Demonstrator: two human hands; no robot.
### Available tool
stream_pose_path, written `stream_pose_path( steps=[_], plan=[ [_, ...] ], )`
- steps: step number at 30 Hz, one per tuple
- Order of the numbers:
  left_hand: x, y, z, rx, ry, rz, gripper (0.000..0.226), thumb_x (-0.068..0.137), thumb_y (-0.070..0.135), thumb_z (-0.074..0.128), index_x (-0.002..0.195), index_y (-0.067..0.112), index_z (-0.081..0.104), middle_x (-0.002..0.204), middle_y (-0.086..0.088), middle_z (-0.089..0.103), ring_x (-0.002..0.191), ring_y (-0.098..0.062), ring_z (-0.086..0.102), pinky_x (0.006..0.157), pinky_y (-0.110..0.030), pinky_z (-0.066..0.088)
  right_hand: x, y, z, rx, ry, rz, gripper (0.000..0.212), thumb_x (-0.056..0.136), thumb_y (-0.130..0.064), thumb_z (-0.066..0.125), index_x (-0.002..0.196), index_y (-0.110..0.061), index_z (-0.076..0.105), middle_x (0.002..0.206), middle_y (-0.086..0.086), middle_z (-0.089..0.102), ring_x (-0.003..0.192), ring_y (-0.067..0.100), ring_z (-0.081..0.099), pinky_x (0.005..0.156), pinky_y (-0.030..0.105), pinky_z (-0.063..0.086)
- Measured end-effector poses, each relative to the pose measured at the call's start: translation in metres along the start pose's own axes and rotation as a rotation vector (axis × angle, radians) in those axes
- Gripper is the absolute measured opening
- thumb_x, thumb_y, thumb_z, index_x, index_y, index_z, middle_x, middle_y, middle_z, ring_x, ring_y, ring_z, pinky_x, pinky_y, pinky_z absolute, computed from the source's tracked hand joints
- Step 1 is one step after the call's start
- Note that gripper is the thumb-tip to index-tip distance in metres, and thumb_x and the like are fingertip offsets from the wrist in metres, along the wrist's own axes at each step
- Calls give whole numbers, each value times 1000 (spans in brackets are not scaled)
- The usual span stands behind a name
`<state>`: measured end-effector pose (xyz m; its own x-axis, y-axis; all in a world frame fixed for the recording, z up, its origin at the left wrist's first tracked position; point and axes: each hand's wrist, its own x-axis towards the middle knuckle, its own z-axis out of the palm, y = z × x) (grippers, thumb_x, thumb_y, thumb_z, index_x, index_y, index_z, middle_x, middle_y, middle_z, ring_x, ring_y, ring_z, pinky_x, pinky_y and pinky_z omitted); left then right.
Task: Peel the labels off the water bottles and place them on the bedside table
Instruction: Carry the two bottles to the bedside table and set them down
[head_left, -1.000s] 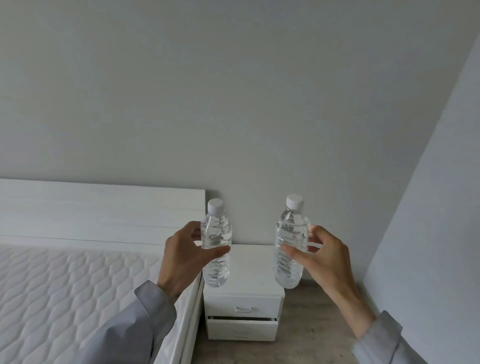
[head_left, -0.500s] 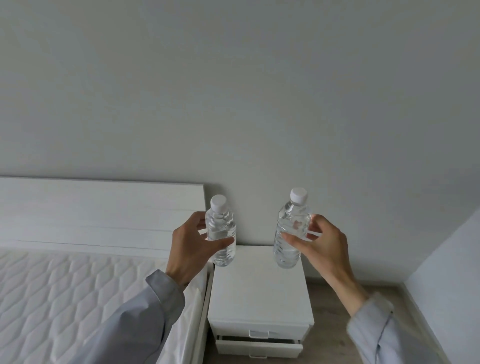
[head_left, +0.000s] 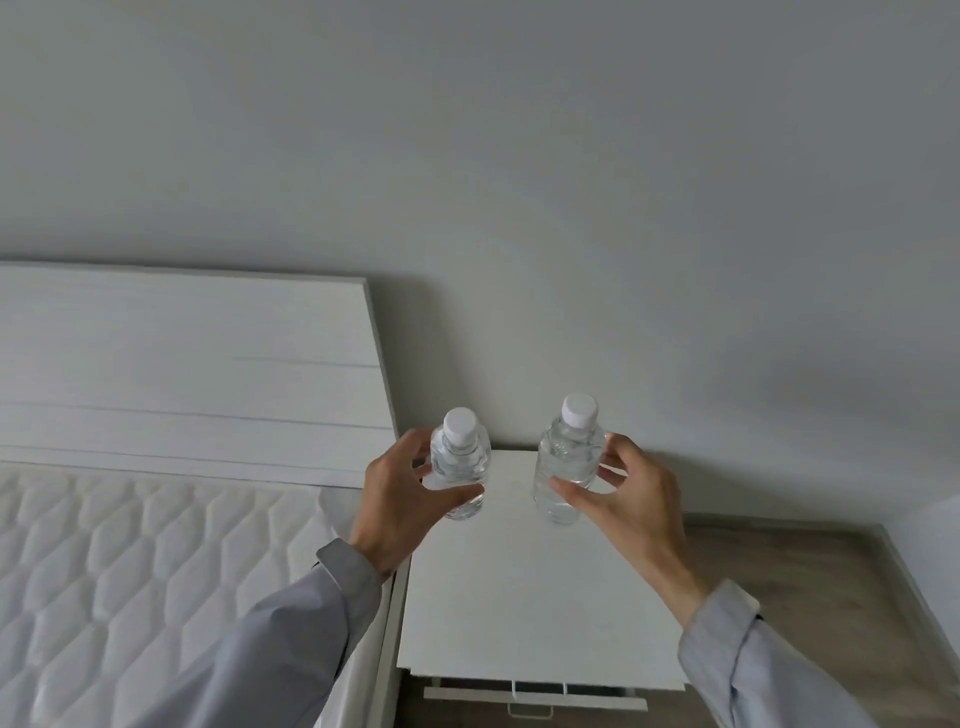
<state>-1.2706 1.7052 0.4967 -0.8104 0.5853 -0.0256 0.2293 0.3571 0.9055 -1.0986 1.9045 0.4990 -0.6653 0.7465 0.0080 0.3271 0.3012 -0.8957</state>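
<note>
Two clear water bottles with white caps and no visible labels stand upright over the back of the white bedside table (head_left: 524, 597). My left hand (head_left: 400, 504) grips the left bottle (head_left: 460, 460) around its middle. My right hand (head_left: 623, 499) grips the right bottle (head_left: 569, 462) with thumb and fingers. Both bottle bases sit at or just above the tabletop; I cannot tell if they touch it.
A bed with a quilted white mattress (head_left: 130, 571) and a white headboard (head_left: 182, 374) lies to the left, against the table. A partly open drawer (head_left: 535, 704) shows under the tabletop. Grey wall behind, wooden floor (head_left: 789, 566) to the right.
Both hands have carried the bottles forward and down toward the tabletop's back. The view has tilted down, showing the table from above.
</note>
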Motion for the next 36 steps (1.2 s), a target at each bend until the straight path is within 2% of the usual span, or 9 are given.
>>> stream_pose_path(
  steps=[3,8,12,16,19,22,27,31,36],
  plan=[
    [35,-67,35,6,-47,12,59,63,27,103,104,46,66,110,35,72,102,13,69,86,-2,51,26,61,39,31,-63,4,49,62,-34,99,98,-45,67,103,-39,71,101,-15,68,87,6,52],
    [80,-159,84,11,-92,30,66,61,32,103,102,66,64,109,38,71,104,16,68,83,1,49,66,147,87,83,-122,-3,48,66,-22,98,102,-37,71,105,-26,75,107,-4,69,95,6,49],
    [109,-199,114,33,-89,52,66,62,34,103,114,49,65,114,26,75,110,7,70,96,-6,52,95,188,106,97,-149,-6,49,66,-18,98,106,-32,73,106,-22,77,109,0,70,99,10,50],
    [129,-216,132,44,-101,84,64,62,31,103,110,50,65,114,31,73,111,12,67,93,0,48,121,209,112,48,-209,-17,54,66,-22,98,112,-32,71,107,-26,74,110,-7,68,97,6,48],
    [141,-226,142,49,-108,95,62,63,29,103,113,42,69,111,24,76,113,8,68,94,-3,49,135,220,116,35,-244,-26,58,67,-16,97,112,-40,69,107,-32,71,110,-11,65,91,1,45],
    [150,-234,147,58,-102,101,64,63,32,103,117,36,70,114,23,76,113,6,69,97,-7,51,145,230,120,41,-258,-19,60,67,-13,96,116,-36,70,105,-23,75,110,-11,65,93,2,45],
    [160,-239,153,69,-95,123,65,61,39,102,110,56,64,119,38,69,113,16,65,91,2,46,153,240,126,77,-269,-17,59,67,-11,97,117,-30,72,110,-17,77,113,-5,67,98,7,48],
    [160,-244,158,70,-85,111,67,59,48,101,114,56,63,120,35,70,114,11,67,96,-7,49,155,247,127,109,-274,-2,57,67,-12,97,115,-30,72,113,-17,76,116,-3,67,102,9,47],
    [160,-248,160,47,-78,129,67,62,36,102,111,56,62,115,41,69,113,17,64,89,4,45,154,252,130,118,-290,-10,61,69,-11,95,120,-32,69,118,-21,75,121,-4,65,104,9,45]
  ],
)
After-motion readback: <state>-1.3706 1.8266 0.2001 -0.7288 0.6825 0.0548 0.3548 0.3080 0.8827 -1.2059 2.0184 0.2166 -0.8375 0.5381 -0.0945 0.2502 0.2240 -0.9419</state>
